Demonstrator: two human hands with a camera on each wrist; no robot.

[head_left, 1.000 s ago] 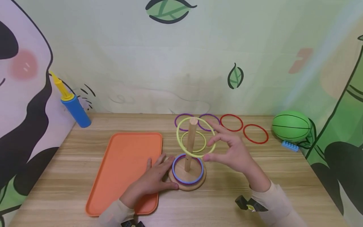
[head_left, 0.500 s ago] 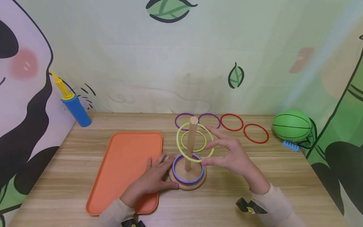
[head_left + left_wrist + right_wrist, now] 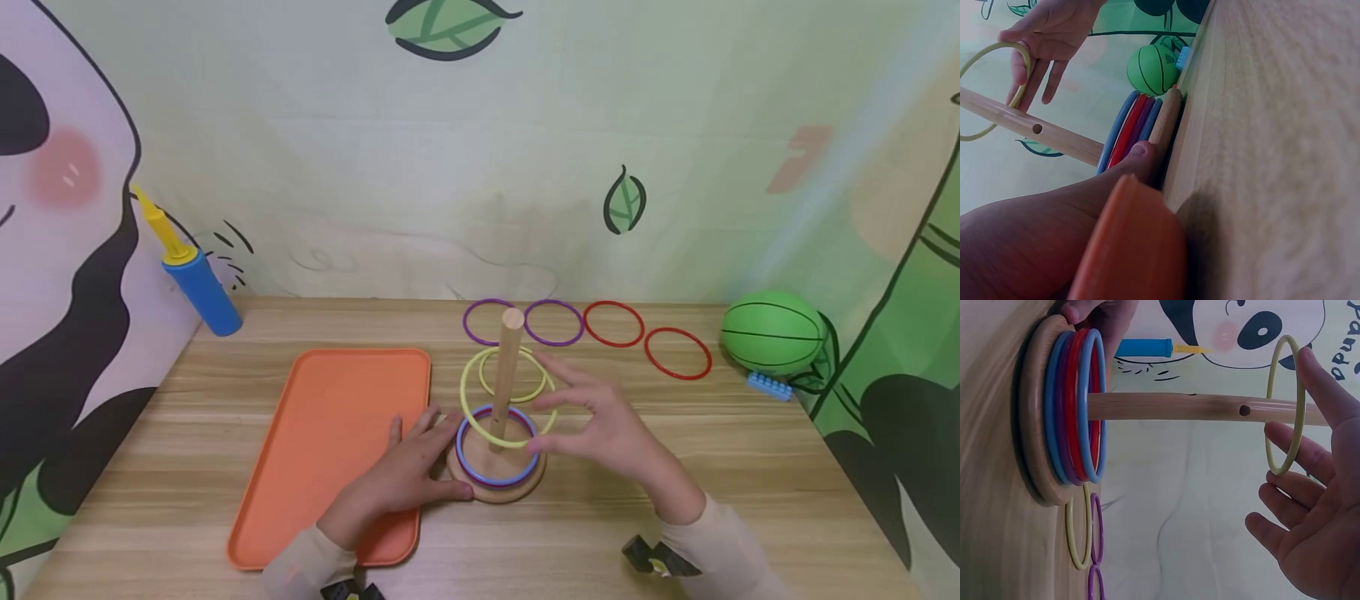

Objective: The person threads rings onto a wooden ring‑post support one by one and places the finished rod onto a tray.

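Note:
My right hand (image 3: 611,425) pinches a yellow ring (image 3: 462,396) by its right edge, between thumb and fingers. This ring circles the upright wooden post (image 3: 507,358), tilted, part way down it. In the right wrist view, a gap separates it from the stacked rings below. On the round wooden base (image 3: 501,498) lie a blue ring (image 3: 1099,369) on top, then red (image 3: 1125,134), purple (image 3: 1141,125) and another blue. My left hand (image 3: 401,479) rests against the base's left edge, thumb at the front rim and fingers fairly straight, other fingertips over the tray.
An orange tray (image 3: 352,392) lies under the left hand. Behind the post are another yellow ring (image 3: 542,387), two purple rings (image 3: 555,343) and two red rings (image 3: 613,345). A green ball (image 3: 772,333) and blue brick (image 3: 769,386) stand right; a blue-yellow pump (image 3: 201,292) stands left.
My right hand has moved down and slightly left, lowering the yellow ring from the post's top to part way along it. The left hand has stayed at the base.

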